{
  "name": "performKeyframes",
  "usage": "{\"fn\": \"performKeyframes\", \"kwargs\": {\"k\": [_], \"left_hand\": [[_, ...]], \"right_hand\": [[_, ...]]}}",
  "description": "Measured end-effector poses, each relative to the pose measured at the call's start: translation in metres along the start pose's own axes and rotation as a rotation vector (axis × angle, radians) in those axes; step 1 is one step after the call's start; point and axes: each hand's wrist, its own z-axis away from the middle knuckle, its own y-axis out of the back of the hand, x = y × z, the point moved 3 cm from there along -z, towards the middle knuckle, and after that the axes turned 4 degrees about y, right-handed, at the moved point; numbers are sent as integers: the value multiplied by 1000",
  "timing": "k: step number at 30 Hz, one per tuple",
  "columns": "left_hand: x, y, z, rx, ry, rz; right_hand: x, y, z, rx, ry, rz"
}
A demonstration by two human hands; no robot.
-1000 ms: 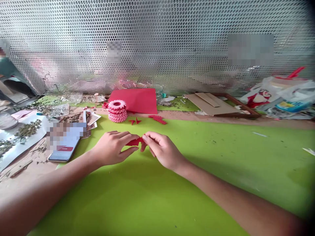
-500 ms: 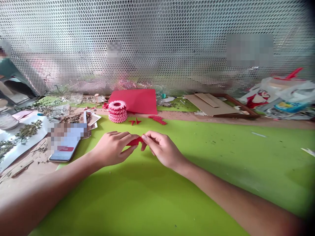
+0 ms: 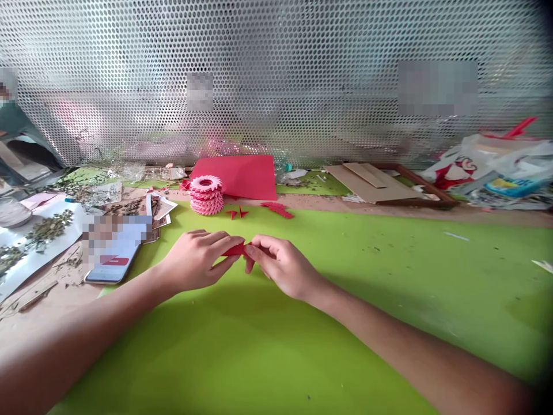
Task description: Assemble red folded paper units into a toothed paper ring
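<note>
A small folded red paper piece (image 3: 234, 250) is pinched between the thumb and fingers of my left hand (image 3: 199, 259). My right hand (image 3: 283, 264) closes on the piece's right end, its fingertips partly hiding the red paper. Just beyond my hands, two small pointed red paper pieces (image 3: 237, 213) lie on the green sheet (image 3: 242, 346). Right of them is a row of interlocked red paper pieces (image 3: 277, 210). Behind my left hand stands a ring-shaped stack of pink and white folded paper (image 3: 206, 196).
A red paper sheet (image 3: 248, 176) lies at the back against the perforated metal screen (image 3: 294, 75). On the left are a phone (image 3: 114, 262) and dried plant bits (image 3: 49, 233). Cardboard (image 3: 375, 183) and plastic bags (image 3: 496, 167) sit at the back right. A person's sleeve (image 3: 12, 118) shows far left.
My right hand has shifted slightly down, its fingertips lower at the right end of the red paper. My left hand stays almost where it was, still pinching the piece.
</note>
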Motion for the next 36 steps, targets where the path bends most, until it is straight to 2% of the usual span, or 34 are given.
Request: {"fn": "performKeyframes", "kwargs": {"k": [5,16,22,30,33,36], "left_hand": [[1,0,1,-46,-49,-13],[3,1,1,-53,-37,4],[2,1,-1,-48,47,33],[3,-2,1,-48,36,53],[2,-3,0,-62,39,56],[2,-3,1,-79,43,59]], "right_hand": [[1,5,-2,-97,-36,0],[1,6,0,-156,-74,-31],[3,5,-1,-119,-69,-48],[6,7,-4,-129,-47,-23],[11,16,-9,-57,-38,44],[23,27,-16,41,-49,248]]}}
